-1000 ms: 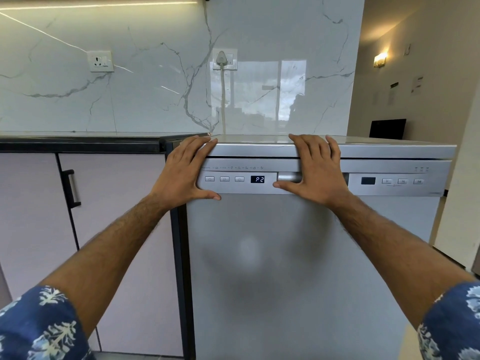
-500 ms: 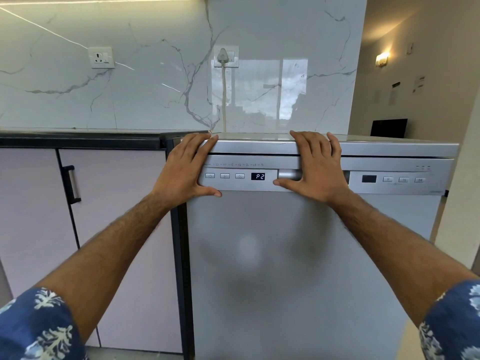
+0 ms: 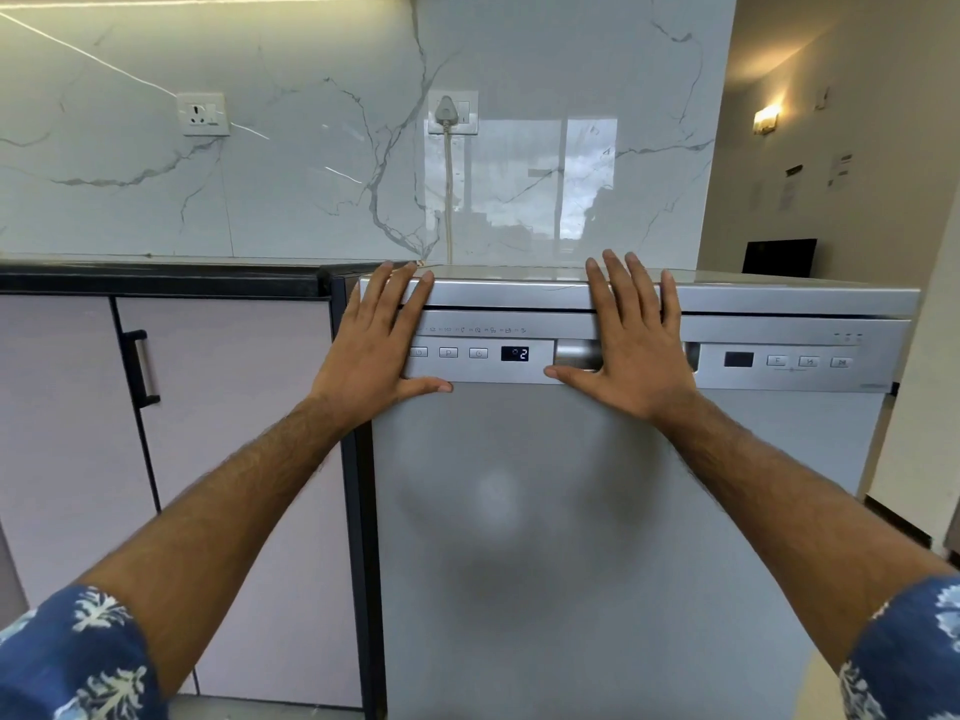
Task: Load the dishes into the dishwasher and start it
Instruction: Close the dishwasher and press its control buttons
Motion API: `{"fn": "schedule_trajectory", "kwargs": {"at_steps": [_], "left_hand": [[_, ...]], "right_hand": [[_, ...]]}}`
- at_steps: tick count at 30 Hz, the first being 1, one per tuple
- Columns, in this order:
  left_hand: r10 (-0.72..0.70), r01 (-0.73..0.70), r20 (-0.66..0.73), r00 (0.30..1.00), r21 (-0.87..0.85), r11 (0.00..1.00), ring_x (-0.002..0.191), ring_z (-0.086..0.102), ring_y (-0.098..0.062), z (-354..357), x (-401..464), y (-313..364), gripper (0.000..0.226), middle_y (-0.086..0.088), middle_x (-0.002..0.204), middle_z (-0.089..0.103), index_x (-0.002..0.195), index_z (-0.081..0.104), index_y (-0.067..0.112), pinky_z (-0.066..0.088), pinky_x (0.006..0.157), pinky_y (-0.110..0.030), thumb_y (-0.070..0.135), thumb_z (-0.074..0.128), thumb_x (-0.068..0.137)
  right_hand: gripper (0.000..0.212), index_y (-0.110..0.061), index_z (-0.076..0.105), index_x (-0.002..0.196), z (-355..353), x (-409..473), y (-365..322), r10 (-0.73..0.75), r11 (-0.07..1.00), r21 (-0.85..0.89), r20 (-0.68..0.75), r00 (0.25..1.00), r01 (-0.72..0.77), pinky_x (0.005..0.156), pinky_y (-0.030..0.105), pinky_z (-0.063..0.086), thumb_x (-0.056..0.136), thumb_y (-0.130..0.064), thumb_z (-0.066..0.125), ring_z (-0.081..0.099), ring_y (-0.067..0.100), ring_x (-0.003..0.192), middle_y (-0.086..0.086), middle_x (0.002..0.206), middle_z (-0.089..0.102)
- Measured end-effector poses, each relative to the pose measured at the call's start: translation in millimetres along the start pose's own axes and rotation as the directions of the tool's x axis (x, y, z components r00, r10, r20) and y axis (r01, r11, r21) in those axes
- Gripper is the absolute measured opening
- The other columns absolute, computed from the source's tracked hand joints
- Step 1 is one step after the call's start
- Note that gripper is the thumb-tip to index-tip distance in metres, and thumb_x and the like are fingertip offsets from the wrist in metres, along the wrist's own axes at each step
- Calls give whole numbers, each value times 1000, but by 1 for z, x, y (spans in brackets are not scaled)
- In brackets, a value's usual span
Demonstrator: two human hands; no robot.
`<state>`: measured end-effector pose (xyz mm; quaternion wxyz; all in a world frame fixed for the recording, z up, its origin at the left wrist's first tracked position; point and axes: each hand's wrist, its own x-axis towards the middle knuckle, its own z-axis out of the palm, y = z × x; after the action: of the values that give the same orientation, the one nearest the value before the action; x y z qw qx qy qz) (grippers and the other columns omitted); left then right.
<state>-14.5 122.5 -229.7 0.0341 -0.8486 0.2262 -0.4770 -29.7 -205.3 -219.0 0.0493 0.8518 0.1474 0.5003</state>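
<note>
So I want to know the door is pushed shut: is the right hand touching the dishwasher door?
Touching. In the head view the right hand lies flat with straight fingers over the dishwasher door, covering its handle recess.

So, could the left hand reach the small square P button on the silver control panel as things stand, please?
Probably yes: the left hand lies flat beside the P button, with nothing covering it.

Both hands lie flat against the closed dishwasher (image 3: 597, 537) door. The left hand (image 3: 376, 340) covers the panel's left end. The right hand (image 3: 631, 345) covers the handle recess.
</note>
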Motion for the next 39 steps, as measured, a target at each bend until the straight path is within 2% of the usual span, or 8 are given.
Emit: {"fn": "schedule_trajectory", "kwargs": {"at_steps": [4, 9, 21, 26, 29, 32, 34, 39], "left_hand": [[-31, 30, 7, 999, 84, 996, 154, -12, -36, 14, -12, 11, 109, -20, 165, -15, 159, -6, 8, 11, 121, -64, 81, 31, 88], [-62, 61, 4, 998, 54, 997, 154, -12, -34, 18, -14, 14, 107, -18, 165, -17, 159, -8, 10, 10, 121, -63, 81, 28, 88], [-44, 45, -63, 997, 11, 999, 154, -8, -35, 34, -16, 9, 106, -19, 166, -7, 159, 1, 6, 11, 121, -64, 77, 40, 91], [-84, 84, 3, 996, -25, 996, 154, -5, -36, 24, -16, 12, 107, -22, 165, 3, 159, 6, 6, 12, 121, -62, 71, 55, 89], [-135, 138, 56, 989, -53, 989, 154, 6, -38, 7, -17, 22, 103, -23, 164, 13, 158, 15, 5, 11, 122, -61, 62, 64, 89], [-162, 168, 229, 960, -8, 986, 154, 6, -36, -31, -9, 26, 103, -20, 166, 10, 160, 7, 10, 12, 121, -62, 55, 66, 89], [-149, 144, 394, 907, 44, 989, 155, 2, -35, -58, -3, 28, 107, -19, 167, 2, 160, 1, 11, 11, 121, -62, 56, 64, 87], [-63, 62, 660, 749, 26, 998, 154, 7, -37, -140, 35, 24, 103, -20, 166, 5, 159, -3, 9, 7, 122, -61, 66, 50, 91]], "right_hand": [[112, -13, -5, 158, 2, -8, -5, 14, 999, -41, 21, 1000, -13, 120, 60, -1, 82, -87, 32, -12, 32, 152, 13, 165, -13], [112, -12, -6, 158, 2, -7, -5, 8, 998, -69, 34, 999, -6, 120, 61, 1, 83, -87, 31, -13, 33, 152, 14, 165, -13], [104, -10, 5, 158, 24, -17, -3, 1, 994, -108, -43, 999, -5, 120, 60, 3, 88, -82, 33, -1, 37, 152, 15, 165, 0], [100, -8, 15, 157, 9, -16, -3, 7, 997, -73, 48, 999, -4, 120, 62, 6, 90, -79, 36, 8, 41, 151, 17, 163, 8], [98, -10, 9, 158, -6, -16, -5, 16, 999, -53, 177, 984, -7, 121, 59, 4, 91, -77, 35, 5, 40, 151, 16, 164, 8], [105, -11, 0, 158, -39, -9, -6, 18, 1000, -7, 357, 934, -17, 121, 60, 5, 87, -76, 41, -1, 38, 152, 15, 165, 0], [112, -11, -2, 158, -61, -2, -7, 5, 999, 38, 489, 873, -28, 120, 60, 7, 83, -76, 49, -6, 37, 152, 15, 165, -6], [110, -14, -11, 157, -126, 42, -1, -39, 990, 113, 801, 598, -87, 123, 52, -3, 86, -74, 46, -14, 31, 152, 10, 164, -17]]}}
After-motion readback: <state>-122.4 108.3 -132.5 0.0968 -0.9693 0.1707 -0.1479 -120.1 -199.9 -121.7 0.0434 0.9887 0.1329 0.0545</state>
